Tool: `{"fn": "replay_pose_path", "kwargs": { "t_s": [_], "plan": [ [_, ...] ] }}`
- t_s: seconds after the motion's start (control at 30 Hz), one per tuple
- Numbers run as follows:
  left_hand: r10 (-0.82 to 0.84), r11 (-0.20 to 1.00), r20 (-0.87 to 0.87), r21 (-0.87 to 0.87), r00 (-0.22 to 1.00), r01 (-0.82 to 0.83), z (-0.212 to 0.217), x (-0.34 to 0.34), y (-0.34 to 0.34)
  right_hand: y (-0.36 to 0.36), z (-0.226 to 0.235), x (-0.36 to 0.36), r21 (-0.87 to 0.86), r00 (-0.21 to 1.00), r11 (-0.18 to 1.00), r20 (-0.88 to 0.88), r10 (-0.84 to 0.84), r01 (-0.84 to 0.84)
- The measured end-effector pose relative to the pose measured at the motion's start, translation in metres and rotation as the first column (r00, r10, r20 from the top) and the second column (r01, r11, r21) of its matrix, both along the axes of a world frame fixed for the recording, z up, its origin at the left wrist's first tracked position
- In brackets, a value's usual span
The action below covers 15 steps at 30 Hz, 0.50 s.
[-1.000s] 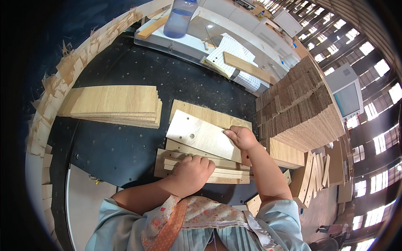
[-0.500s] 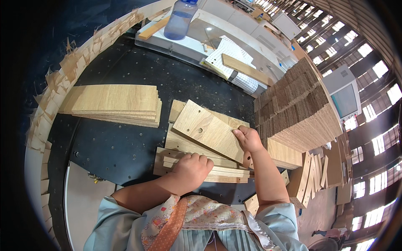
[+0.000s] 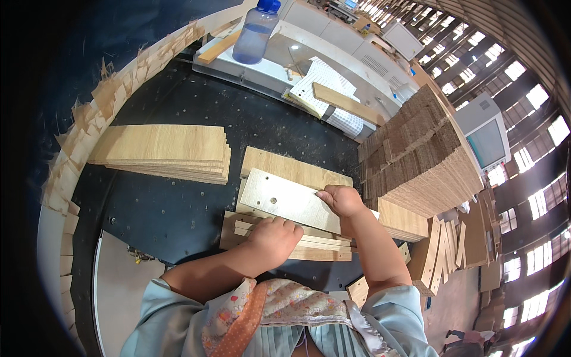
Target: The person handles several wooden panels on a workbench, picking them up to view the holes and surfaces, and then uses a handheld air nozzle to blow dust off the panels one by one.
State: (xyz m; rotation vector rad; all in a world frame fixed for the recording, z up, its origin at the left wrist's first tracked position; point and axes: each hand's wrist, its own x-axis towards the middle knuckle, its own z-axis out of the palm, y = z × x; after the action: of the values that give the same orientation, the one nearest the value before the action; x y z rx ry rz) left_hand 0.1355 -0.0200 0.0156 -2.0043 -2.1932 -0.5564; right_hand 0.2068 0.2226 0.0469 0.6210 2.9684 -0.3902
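Observation:
A light wood-grain board [image 3: 288, 199] with drilled holes is tilted above the black work table, its face catching bright light. My right hand [image 3: 342, 201] pinches its right end, thumb on top. My left hand [image 3: 275, 240] is closed over a small stack of narrow wooden boards [image 3: 324, 243] seen edge-on, nearest to me; its fingertips are hidden. Behind the held board lies another flat wood-grain board [image 3: 297, 166], partly covered.
Left on the black table [image 3: 154, 208] is a stack of plain boards [image 3: 160, 143]. A tall stack of panels [image 3: 416, 160] stands at the right. At the back are a blue water bottle [image 3: 256, 35], papers [image 3: 321, 80] and a loose wooden strip [image 3: 348, 102]. A monitor [image 3: 485, 137] stands far right.
The held board has come lower and turned, its left end dropping and its face now shining. My right hand has moved slightly left with it. My left hand stays on the narrow boards.

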Motion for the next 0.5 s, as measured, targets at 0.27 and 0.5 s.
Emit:
{"fn": "replay_pose_path", "kwargs": {
  "t_s": [0.27, 0.5],
  "plan": [
    [-0.094, 0.972, 0.098, -0.206, 0.991, 0.112, 0.021, -0.011, 0.007, 0.006, 0.004, -0.007, 0.053, 0.999, 0.998, -0.051, -0.014, 0.017],
    [0.005, 0.925, 0.294, -0.365, 0.956, 0.107, 0.023, -0.021, 0.024, 0.02, 0.006, -0.012, 0.021, 0.964, 0.998, -0.261, -0.053, 0.061]
  ]
}}
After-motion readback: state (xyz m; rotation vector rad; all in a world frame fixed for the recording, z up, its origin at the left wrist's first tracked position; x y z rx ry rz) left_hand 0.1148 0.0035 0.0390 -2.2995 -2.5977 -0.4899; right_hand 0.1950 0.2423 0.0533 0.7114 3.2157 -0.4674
